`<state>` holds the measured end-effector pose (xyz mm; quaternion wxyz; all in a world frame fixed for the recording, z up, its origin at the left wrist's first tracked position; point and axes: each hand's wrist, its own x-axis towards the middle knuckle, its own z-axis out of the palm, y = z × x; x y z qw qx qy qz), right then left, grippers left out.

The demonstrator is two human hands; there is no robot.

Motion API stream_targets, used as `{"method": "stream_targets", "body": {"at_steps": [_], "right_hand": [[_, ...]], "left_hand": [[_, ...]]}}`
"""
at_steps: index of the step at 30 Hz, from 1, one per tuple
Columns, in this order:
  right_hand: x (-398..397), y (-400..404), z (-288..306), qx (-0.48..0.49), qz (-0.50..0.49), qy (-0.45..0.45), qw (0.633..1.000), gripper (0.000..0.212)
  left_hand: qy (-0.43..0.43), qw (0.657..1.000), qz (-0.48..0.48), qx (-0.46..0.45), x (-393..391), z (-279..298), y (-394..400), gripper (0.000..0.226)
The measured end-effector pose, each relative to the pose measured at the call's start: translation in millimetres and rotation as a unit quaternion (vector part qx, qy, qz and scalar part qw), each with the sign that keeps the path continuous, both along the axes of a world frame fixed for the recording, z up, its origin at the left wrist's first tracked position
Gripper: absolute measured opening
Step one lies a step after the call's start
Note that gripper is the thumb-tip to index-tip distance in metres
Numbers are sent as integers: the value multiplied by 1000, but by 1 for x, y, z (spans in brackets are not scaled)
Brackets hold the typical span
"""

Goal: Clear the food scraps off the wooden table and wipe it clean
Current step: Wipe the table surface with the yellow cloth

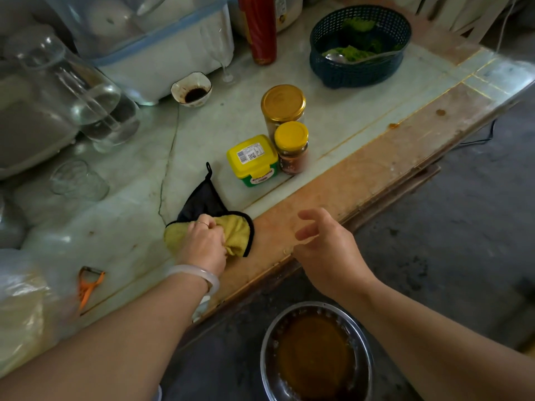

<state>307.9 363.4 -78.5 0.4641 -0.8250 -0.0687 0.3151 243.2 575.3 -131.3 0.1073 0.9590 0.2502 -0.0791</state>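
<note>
My left hand point(204, 241) grips a bunched yellow cloth with a black back point(237, 231), pressed onto the table near its front edge. My right hand point(321, 241) hovers at the wooden edge strip point(390, 157) just right of the cloth, fingers curled and apart, holding nothing. A small pale scrap point(286, 250) lies on the edge by my right hand. Below the table edge, on the floor, stands a metal bowl point(317, 353) with brownish liquid in it.
Beyond the cloth stand a yellow-lidded tub point(252, 159), a small jar point(291, 147) and a taller gold-lidded jar point(283, 107). A dark basket of greens point(359, 47), a red bottle point(259, 27), a sauce dish point(191, 89), glassware point(78, 91) and an orange peeler point(88, 285) also sit on the table.
</note>
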Motion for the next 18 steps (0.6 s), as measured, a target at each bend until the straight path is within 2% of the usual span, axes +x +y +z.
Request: {"method": "stream_targets", "body": {"at_steps": [4,7,10,14,15,18], "right_hand": [[-14,-10,4,15,-4,34,999,34],[-23,-18,12,35,4,48,998,30],[-33,-23,22,65,17,46,997,45],[-44,-40,43,116,18,53,992,68],[-47,-43,47,120,19,51,991,68],[-48,-65,64,157,-21,37,987,38]], "left_hand": [[-113,988,87,-59,2,21,-13,12],[-193,957,151,-152,5,48,-33,10],[-253,924,171,-230,6,81,-56,9],[-278,889,152,-331,5,130,-105,12],[-278,883,143,-349,5,141,-117,12],[-285,853,114,-422,11,170,-152,14]]}}
